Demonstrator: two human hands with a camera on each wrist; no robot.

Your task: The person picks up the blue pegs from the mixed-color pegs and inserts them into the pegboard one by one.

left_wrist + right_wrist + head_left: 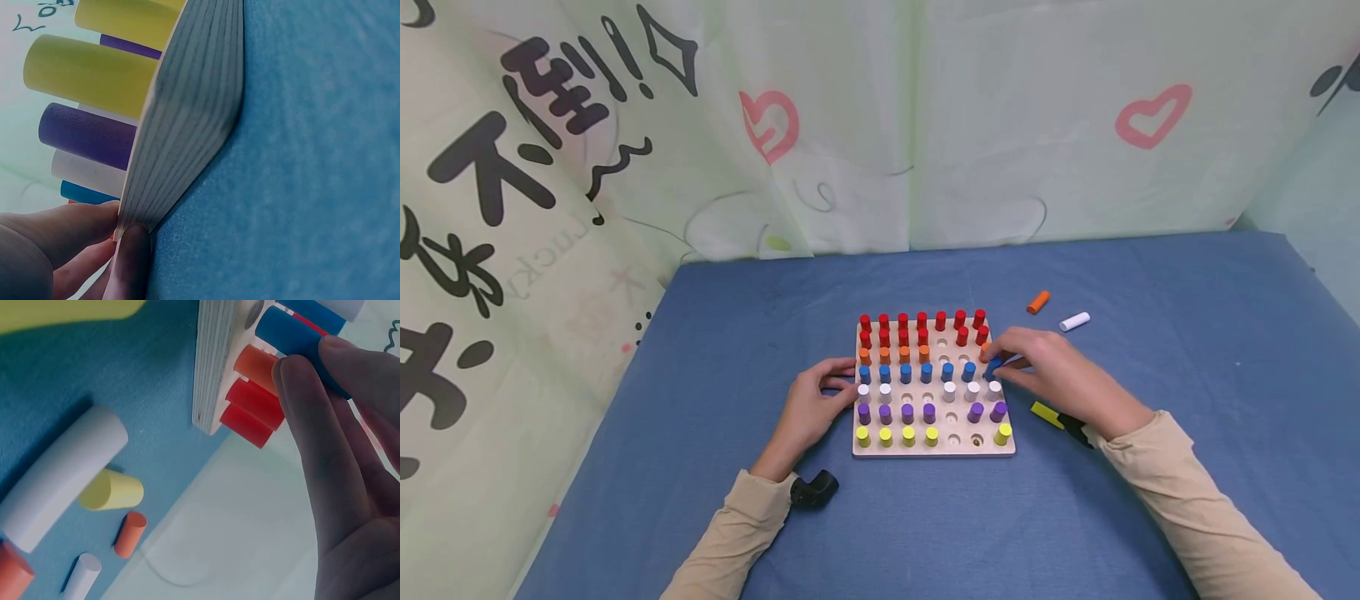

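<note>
A blue peg [993,367] is pinched between the fingertips [306,381] of the right hand [1051,372] at the right end of the blue row, close to the right edge of the wooden pegboard [934,450]. In the right wrist view the peg's lower end is seen at the board's face, beside an orange peg [256,362] and two red pegs [250,409]; whether it is fully seated cannot be told.

The pegboard is lain flat near the middle of the blue table [1150,517], its rows being filled from far to near with red, orange, blue, white, purple and yellow pegs, several holes being left open. Its left edge is held by the left hand [811,408]: the fingers are curled against the side of the board, and in the left wrist view a thumb [128,262] and a finger [62,228] are seen pressed on the board's corner.

On the table past the board's far right corner, a loose orange peg [1038,302] and a loose white peg [1074,322] are lain on their sides, near each other. A yellow peg [1047,414] is lain just beside the right edge of the board, under the right wrist. The table is backed by a pale printed curtain [880,125].
</note>
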